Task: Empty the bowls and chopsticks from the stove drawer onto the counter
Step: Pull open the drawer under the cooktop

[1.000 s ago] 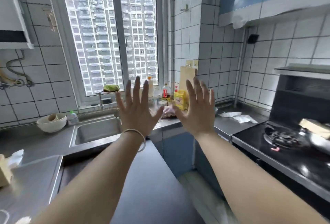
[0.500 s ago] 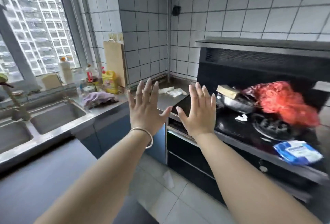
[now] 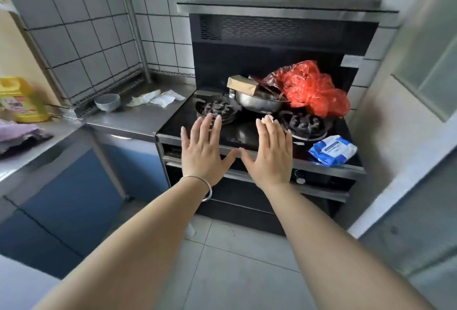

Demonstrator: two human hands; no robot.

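Spread left hand (image 3: 203, 152) before stove edge (image 3: 321, 167)

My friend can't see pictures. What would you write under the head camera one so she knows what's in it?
Two open hands, left hand and right hand, reach out in front of a black stove whose drawer is shut. On the stove sit a metal bowl, a red plastic bag and a blue-and-white packet; a small bowl stands on the steel counter.

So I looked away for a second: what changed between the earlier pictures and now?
The view swung from the sink and window round to the stove, now straight ahead. Both hands stayed raised, fingers spread: left hand, right hand. Neither took hold of anything. The stove drawer is shut.
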